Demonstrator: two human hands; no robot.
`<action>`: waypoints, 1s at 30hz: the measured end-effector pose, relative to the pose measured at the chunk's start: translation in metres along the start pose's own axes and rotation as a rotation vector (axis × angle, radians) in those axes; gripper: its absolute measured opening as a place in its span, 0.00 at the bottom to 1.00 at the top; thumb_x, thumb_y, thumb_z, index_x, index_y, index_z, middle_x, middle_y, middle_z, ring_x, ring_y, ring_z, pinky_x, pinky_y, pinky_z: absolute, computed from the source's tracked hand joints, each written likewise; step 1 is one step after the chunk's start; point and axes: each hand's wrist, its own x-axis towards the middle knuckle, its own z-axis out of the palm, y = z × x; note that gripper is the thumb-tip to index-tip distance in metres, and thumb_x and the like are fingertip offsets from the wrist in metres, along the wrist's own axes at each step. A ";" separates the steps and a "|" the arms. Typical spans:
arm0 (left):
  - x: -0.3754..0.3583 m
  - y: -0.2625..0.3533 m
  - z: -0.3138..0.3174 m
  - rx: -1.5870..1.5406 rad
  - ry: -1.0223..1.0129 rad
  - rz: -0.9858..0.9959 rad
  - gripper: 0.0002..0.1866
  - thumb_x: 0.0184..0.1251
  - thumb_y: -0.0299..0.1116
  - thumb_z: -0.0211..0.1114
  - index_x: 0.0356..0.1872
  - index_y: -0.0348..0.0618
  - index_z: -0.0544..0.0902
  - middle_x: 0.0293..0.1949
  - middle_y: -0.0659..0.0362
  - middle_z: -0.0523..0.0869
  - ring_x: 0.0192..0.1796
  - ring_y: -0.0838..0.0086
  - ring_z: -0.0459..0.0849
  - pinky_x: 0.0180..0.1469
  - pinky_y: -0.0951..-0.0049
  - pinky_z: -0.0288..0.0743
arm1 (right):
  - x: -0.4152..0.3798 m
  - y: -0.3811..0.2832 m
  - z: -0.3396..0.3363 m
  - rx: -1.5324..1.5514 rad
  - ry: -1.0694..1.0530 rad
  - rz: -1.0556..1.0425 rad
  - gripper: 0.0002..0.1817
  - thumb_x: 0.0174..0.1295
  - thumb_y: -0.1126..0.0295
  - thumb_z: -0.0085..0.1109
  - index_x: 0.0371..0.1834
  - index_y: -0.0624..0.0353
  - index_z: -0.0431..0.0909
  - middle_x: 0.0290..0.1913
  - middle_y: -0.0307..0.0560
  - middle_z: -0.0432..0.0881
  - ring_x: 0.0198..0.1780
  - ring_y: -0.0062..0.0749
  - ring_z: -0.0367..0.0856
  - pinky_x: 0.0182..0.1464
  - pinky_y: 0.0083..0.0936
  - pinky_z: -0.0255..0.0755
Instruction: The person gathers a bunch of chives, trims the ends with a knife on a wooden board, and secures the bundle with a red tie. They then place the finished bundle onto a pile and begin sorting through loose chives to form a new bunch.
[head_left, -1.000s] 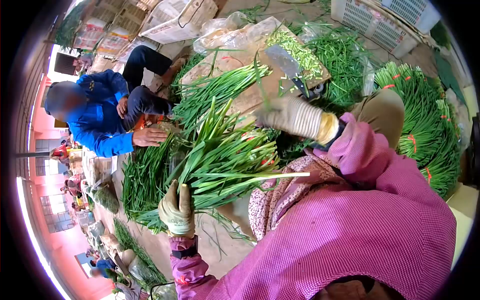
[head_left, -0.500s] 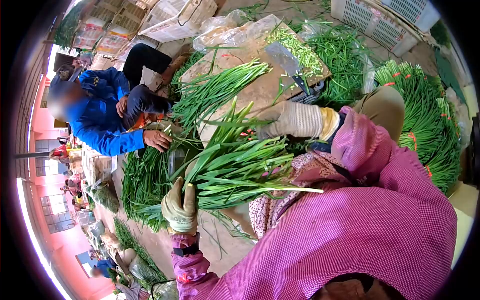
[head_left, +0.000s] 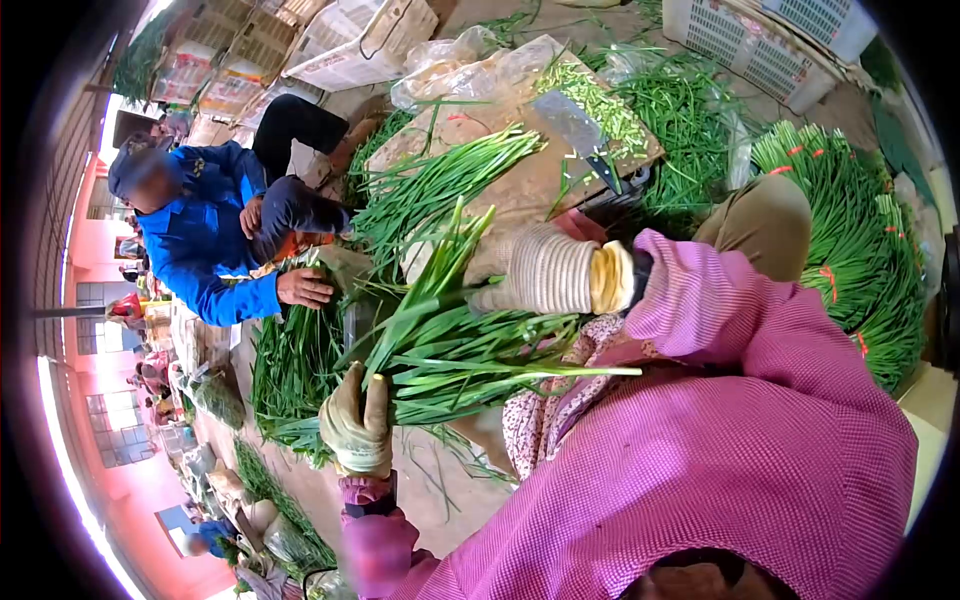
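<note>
My gloved left hand (head_left: pixel 357 422) is closed around the leafy side of a loose bunch of garlic chives (head_left: pixel 465 365), which lies across my lap. Over the same bunch is my gloved right hand (head_left: pixel 545 272). Its fingertips are blurred and seem pinched on a few leaves that trail out from them. One pale stalk sticks out of the bunch toward my sleeve. Beside my hands, more chives (head_left: pixel 450 180) rest on a worn board (head_left: pixel 505 205), near a cleaver (head_left: pixel 572 122) and chopped pale stem ends (head_left: pixel 597 100).
A co-worker in a blue jacket (head_left: pixel 200 215) sits close by, one hand (head_left: pixel 304 287) on a chive pile (head_left: pixel 290 370). Tied chive bundles (head_left: pixel 850 240) stand past my knee (head_left: pixel 765 225). Loose trimmings (head_left: pixel 680 120), plastic bags (head_left: pixel 450 70) and crates (head_left: pixel 750 50) surround the board.
My right hand has moved down and left across the bunch, with leaves trailing from its fingers. My left hand has barely shifted. The co-worker's hand has moved slightly left.
</note>
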 end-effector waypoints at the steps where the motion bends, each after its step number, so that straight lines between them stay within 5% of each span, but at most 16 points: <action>1: 0.000 0.000 -0.001 0.000 0.015 0.006 0.29 0.60 0.23 0.67 0.63 0.50 0.72 0.55 0.51 0.83 0.49 0.57 0.83 0.45 0.60 0.77 | -0.004 0.010 -0.001 -0.053 -0.006 -0.153 0.15 0.63 0.60 0.57 0.48 0.52 0.84 0.44 0.48 0.84 0.49 0.45 0.82 0.51 0.39 0.75; 3: -0.005 0.000 -0.005 -0.006 0.020 -0.007 0.29 0.59 0.24 0.68 0.63 0.52 0.72 0.55 0.50 0.83 0.48 0.57 0.84 0.45 0.59 0.78 | -0.012 0.026 -0.014 -0.167 -0.008 -0.247 0.14 0.64 0.66 0.56 0.49 0.54 0.83 0.41 0.47 0.85 0.47 0.43 0.83 0.53 0.29 0.75; 5: -0.001 0.002 -0.015 -0.030 -0.023 0.018 0.30 0.59 0.24 0.68 0.64 0.52 0.72 0.55 0.50 0.83 0.48 0.56 0.84 0.45 0.59 0.78 | -0.009 0.042 -0.027 0.281 0.026 0.134 0.12 0.70 0.65 0.53 0.48 0.58 0.83 0.37 0.49 0.86 0.35 0.34 0.83 0.39 0.31 0.79; 6: 0.002 0.003 -0.020 -0.060 -0.066 0.058 0.30 0.59 0.24 0.68 0.64 0.53 0.72 0.55 0.50 0.83 0.48 0.56 0.84 0.45 0.59 0.79 | -0.011 0.027 -0.040 0.433 -0.066 0.574 0.13 0.72 0.64 0.53 0.47 0.60 0.83 0.36 0.50 0.86 0.31 0.32 0.83 0.34 0.33 0.79; 7: 0.004 0.005 -0.022 -0.042 -0.046 0.075 0.30 0.59 0.24 0.68 0.64 0.54 0.72 0.55 0.50 0.83 0.49 0.56 0.84 0.46 0.59 0.79 | -0.011 0.084 -0.008 0.624 -0.028 0.680 0.14 0.72 0.64 0.53 0.45 0.61 0.83 0.34 0.50 0.86 0.29 0.31 0.83 0.31 0.32 0.78; 9: 0.004 0.004 -0.021 -0.050 -0.022 0.072 0.31 0.59 0.24 0.69 0.64 0.55 0.72 0.55 0.50 0.83 0.49 0.56 0.84 0.46 0.59 0.79 | -0.014 0.073 -0.024 0.572 0.325 0.549 0.14 0.71 0.63 0.55 0.44 0.63 0.84 0.31 0.48 0.87 0.29 0.27 0.82 0.29 0.27 0.77; 13: -0.005 -0.001 -0.024 -0.049 -0.018 0.008 0.31 0.61 0.28 0.69 0.65 0.61 0.70 0.58 0.50 0.81 0.49 0.58 0.83 0.46 0.57 0.78 | -0.020 0.058 -0.030 0.845 0.003 0.450 0.13 0.71 0.63 0.55 0.42 0.62 0.82 0.25 0.39 0.81 0.26 0.22 0.77 0.28 0.23 0.72; 15: -0.003 -0.003 -0.025 -0.052 -0.009 0.013 0.32 0.61 0.27 0.69 0.67 0.61 0.69 0.58 0.50 0.81 0.49 0.58 0.83 0.46 0.57 0.78 | -0.010 0.054 -0.030 0.436 -0.153 0.109 0.14 0.71 0.60 0.55 0.41 0.61 0.80 0.22 0.39 0.75 0.27 0.23 0.75 0.30 0.25 0.71; 17: -0.001 -0.001 -0.023 -0.043 -0.004 0.019 0.33 0.61 0.27 0.68 0.67 0.62 0.68 0.58 0.50 0.81 0.49 0.58 0.83 0.45 0.58 0.78 | -0.004 0.019 -0.036 0.315 -0.149 0.149 0.17 0.70 0.60 0.53 0.53 0.58 0.81 0.40 0.54 0.85 0.44 0.44 0.83 0.49 0.35 0.75; 18: 0.001 0.000 -0.023 -0.034 0.000 0.022 0.33 0.62 0.27 0.68 0.67 0.62 0.68 0.58 0.50 0.81 0.49 0.58 0.83 0.45 0.58 0.78 | -0.001 0.012 -0.037 0.242 -0.246 0.334 0.16 0.69 0.60 0.54 0.54 0.56 0.81 0.42 0.53 0.85 0.45 0.44 0.83 0.50 0.35 0.74; 19: 0.002 0.000 -0.024 -0.051 -0.009 0.022 0.32 0.62 0.27 0.68 0.67 0.61 0.68 0.57 0.50 0.81 0.49 0.58 0.83 0.46 0.59 0.78 | -0.001 0.054 0.006 0.520 0.031 0.137 0.17 0.69 0.59 0.54 0.53 0.55 0.81 0.43 0.49 0.85 0.46 0.41 0.82 0.51 0.35 0.74; 23: -0.005 -0.002 -0.017 -0.023 0.035 0.013 0.31 0.63 0.27 0.68 0.66 0.59 0.68 0.57 0.51 0.82 0.49 0.59 0.83 0.46 0.58 0.79 | -0.013 0.050 -0.010 0.535 0.053 0.106 0.15 0.68 0.63 0.57 0.53 0.60 0.81 0.43 0.46 0.87 0.48 0.34 0.82 0.52 0.31 0.75; 26: -0.010 -0.004 -0.016 -0.011 0.025 -0.004 0.31 0.63 0.28 0.68 0.66 0.59 0.69 0.57 0.51 0.82 0.49 0.59 0.83 0.46 0.58 0.79 | -0.036 0.079 -0.023 1.255 0.099 0.228 0.15 0.71 0.61 0.56 0.45 0.66 0.79 0.39 0.41 0.82 0.46 0.25 0.81 0.51 0.24 0.74; 27: -0.012 -0.006 -0.017 0.011 0.008 -0.011 0.31 0.63 0.28 0.69 0.66 0.59 0.69 0.57 0.52 0.82 0.50 0.59 0.83 0.46 0.59 0.79 | -0.038 0.087 -0.029 1.198 0.163 0.079 0.16 0.71 0.59 0.56 0.41 0.64 0.80 0.38 0.41 0.83 0.43 0.26 0.81 0.49 0.25 0.75; 29: -0.011 -0.006 -0.016 0.037 -0.003 -0.015 0.30 0.62 0.28 0.69 0.65 0.59 0.69 0.57 0.52 0.82 0.49 0.59 0.84 0.45 0.60 0.79 | -0.038 0.096 -0.025 1.050 0.018 0.356 0.16 0.71 0.61 0.55 0.41 0.65 0.80 0.38 0.45 0.85 0.39 0.28 0.81 0.49 0.24 0.76; 30: -0.011 -0.006 -0.018 0.058 -0.020 -0.012 0.30 0.62 0.29 0.69 0.65 0.59 0.70 0.57 0.52 0.82 0.49 0.59 0.84 0.45 0.60 0.79 | -0.035 0.092 -0.023 0.761 -0.098 0.122 0.15 0.72 0.62 0.53 0.41 0.65 0.80 0.40 0.47 0.85 0.38 0.30 0.81 0.48 0.25 0.76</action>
